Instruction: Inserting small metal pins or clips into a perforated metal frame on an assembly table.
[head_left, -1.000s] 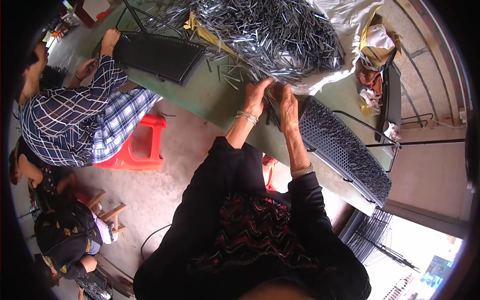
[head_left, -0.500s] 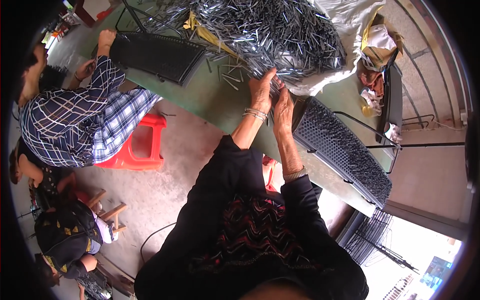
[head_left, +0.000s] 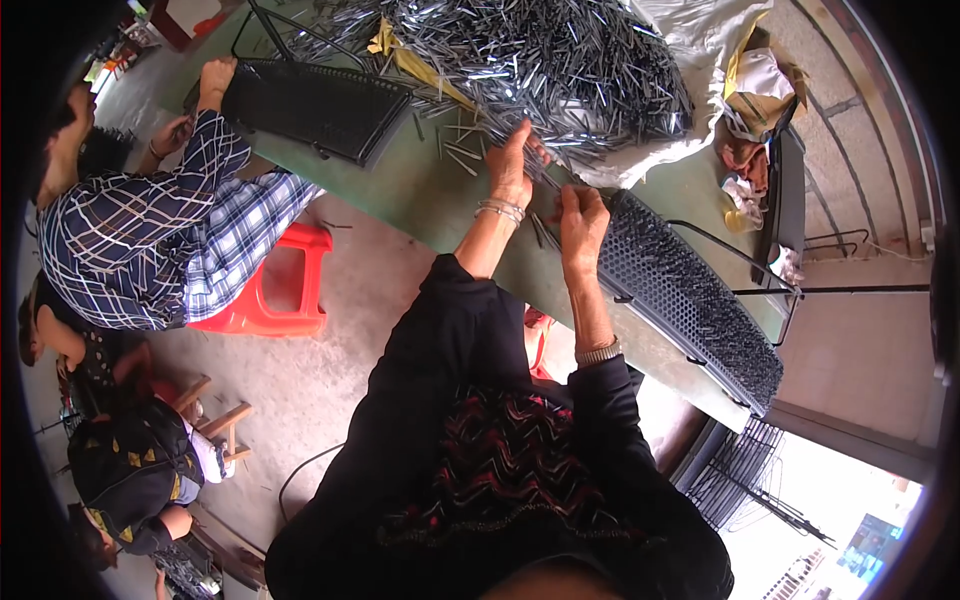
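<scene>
Now, left hand [head_left: 510, 170] at heaped dark strips [head_left: 590, 75], right hand [head_left: 582, 230] beside perforated panel [head_left: 690, 285], fingers [head_left: 590, 207] bent, grips unclear

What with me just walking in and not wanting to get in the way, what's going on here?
At the green table, the wearer's left hand is at the near edge of a big heap of dark strips. The right hand is close by and curled; whether it holds any is hard to tell. To its right lies a black perforated panel, partly bristling with dark bits, some holes bare. Off to the left, a co-worker in plaid has one hand at another black panel.
</scene>
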